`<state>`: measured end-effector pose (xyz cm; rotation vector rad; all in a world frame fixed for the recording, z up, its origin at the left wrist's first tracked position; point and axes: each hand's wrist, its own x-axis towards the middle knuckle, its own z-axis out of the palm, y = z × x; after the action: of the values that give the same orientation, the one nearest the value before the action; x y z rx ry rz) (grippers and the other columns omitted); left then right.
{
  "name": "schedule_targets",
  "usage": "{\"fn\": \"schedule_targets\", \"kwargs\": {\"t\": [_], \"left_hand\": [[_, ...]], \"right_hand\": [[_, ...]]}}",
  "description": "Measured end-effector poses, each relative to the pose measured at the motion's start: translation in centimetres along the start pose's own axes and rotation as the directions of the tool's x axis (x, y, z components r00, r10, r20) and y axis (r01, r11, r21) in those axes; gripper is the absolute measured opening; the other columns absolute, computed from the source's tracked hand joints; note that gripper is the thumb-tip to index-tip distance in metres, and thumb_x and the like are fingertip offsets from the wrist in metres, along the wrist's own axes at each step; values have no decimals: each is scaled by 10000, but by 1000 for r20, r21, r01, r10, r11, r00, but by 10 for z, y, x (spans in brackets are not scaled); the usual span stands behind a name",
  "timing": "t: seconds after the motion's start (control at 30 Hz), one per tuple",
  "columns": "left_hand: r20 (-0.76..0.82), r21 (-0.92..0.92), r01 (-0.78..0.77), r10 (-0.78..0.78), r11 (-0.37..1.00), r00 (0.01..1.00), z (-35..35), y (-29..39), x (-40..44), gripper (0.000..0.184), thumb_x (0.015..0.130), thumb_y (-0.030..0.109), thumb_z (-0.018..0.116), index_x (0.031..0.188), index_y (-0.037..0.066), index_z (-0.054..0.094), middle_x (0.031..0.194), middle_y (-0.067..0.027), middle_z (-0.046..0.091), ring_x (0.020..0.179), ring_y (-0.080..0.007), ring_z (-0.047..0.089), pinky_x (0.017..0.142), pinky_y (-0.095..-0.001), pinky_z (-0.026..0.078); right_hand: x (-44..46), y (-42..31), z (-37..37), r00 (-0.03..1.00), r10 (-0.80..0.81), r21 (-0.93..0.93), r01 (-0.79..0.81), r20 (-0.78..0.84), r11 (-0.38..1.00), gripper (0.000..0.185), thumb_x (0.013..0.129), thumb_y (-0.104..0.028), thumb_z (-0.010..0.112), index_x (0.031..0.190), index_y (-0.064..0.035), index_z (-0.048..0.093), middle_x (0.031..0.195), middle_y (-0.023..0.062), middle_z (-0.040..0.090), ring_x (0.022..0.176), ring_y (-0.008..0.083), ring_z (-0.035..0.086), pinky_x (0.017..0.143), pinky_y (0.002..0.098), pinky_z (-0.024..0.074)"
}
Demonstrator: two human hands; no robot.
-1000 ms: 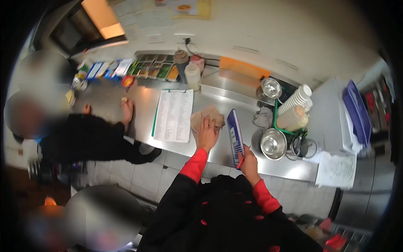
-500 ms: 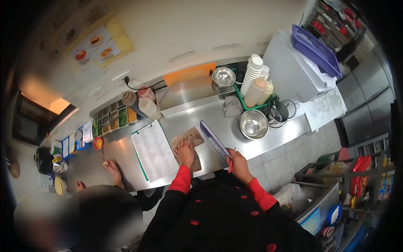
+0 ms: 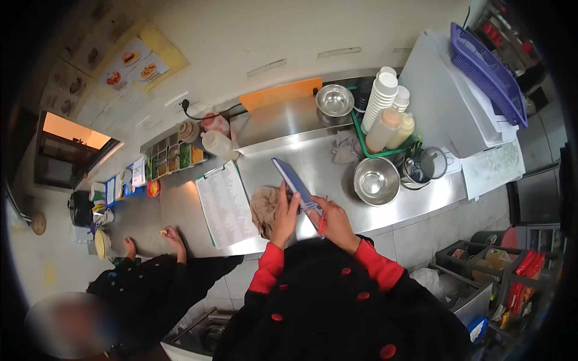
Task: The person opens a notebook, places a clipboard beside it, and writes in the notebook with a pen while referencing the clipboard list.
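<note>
Over the steel counter's near edge I hold a blue spiral notebook [image 3: 294, 182], tilted up. My left hand [image 3: 285, 218] grips its left edge, with the thumb along the pages. At the notebook's lower right, my right hand [image 3: 337, 227] clasps it together with a red pen [image 3: 321, 225]. A crumpled brown cloth [image 3: 263, 212] lies on the counter just beside my left hand. Further left is a green clipboard with a printed sheet [image 3: 225, 204].
A co-worker's hand [image 3: 173, 240] holds something small at the counter's left. Behind stand a topping tray [image 3: 174, 157] and a white squeeze bottle [image 3: 218, 144]. On the right are a steel bowl [image 3: 377, 182], stacked white cups [image 3: 382, 99] and a strainer [image 3: 433, 162].
My left hand has come off the brown cloth and moved right onto the notebook. The cloth now lies more bunched up. The camera view has shifted slightly.
</note>
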<state>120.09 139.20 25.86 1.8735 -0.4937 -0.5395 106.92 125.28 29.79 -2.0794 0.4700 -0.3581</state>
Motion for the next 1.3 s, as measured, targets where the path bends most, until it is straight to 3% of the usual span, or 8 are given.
{"fn": "schedule_targets", "kwargs": {"t": [0.27, 0.4, 0.53, 0.63, 0.73, 0.8, 0.9, 1.3], "left_hand": [[95, 55, -73, 67, 996, 993, 28, 8, 18, 717, 1157, 410, 483, 1753, 133, 197, 1575, -324, 540, 1443, -452, 562, 1166, -442, 441], [71, 108, 215, -223, 971, 972, 20, 35, 14, 651, 1122, 261, 543, 1714, 105, 320, 1426, -311, 659, 1287, -457, 661, 1090, -475, 486], [-260, 285, -82, 160, 955, 952, -24, -61, 24, 504, 1070, 92, 571, 1565, 8, 534, 1299, -261, 733, 1180, -392, 709, 1052, -393, 514], [-318, -26, 53, -58, 998, 946, -59, -42, 12, 427, 1097, 65, 553, 1506, -58, 573, 1265, -195, 753, 1110, -252, 710, 1010, -341, 527], [-345, -36, 104, -110, 994, 932, -81, -28, -1, 418, 1118, 75, 544, 1514, -56, 568, 1249, -185, 747, 1094, -197, 689, 1003, -325, 524], [-395, -2, 114, -106, 993, 913, -88, -66, -2, 417, 1125, 81, 541, 1515, -64, 559, 1274, -207, 747, 1119, -243, 706, 1014, -338, 525], [-481, 92, 100, -43, 991, 876, -90, -99, -7, 411, 1127, 81, 537, 1509, -67, 559, 1321, -236, 731, 1171, -296, 705, 1044, -359, 516], [-509, 114, 100, -28, 988, 860, -80, -89, -14, 408, 1137, 86, 520, 1502, -93, 542, 1420, -252, 674, 1293, -308, 645, 1133, -369, 462]], "right_hand": [[-2, 39, 12, 993, 116, -29, -116, 16, 993, 524, 982, -264, 728, 1414, 14, 624, 1066, 317, 741, 974, 483, 745, 865, 532, 580], [1, 51, -5, 989, 127, -27, -130, -72, 991, 462, 994, -176, 670, 1410, 17, 612, 889, 296, 710, 808, 447, 748, 763, 513, 576], [4, 61, -19, 979, 202, 135, -195, -39, 971, 388, 995, -119, 651, 1359, 15, 644, 776, 264, 667, 729, 423, 721, 699, 484, 560], [7, 75, -13, 985, 156, 191, -140, -73, 972, 412, 992, -96, 659, 1390, 7, 625, 801, 255, 679, 704, 406, 710, 696, 473, 558], [17, 73, -9, 975, 219, 155, -210, -40, 965, 488, 984, -101, 723, 1449, -24, 598, 1100, 257, 731, 931, 416, 721, 843, 444, 566], [27, 79, -2, 973, -143, -81, 130, -183, 988, 524, 941, -109, 787, 1432, -59, 610, 1237, 232, 726, 1085, 440, 689, 936, 484, 545], [27, 94, 7, 998, 20, -90, -14, 60, 996, 544, 884, -104, 832, 1374, -41, 604, 1261, 227, 705, 1158, 440, 653, 1002, 507, 511], [15, 130, 35, 999, -32, -212, 29, -13, 977, 501, 839, -128, 876, 1207, -20, 554, 1125, 210, 664, 1061, 421, 643, 938, 488, 524]]}}
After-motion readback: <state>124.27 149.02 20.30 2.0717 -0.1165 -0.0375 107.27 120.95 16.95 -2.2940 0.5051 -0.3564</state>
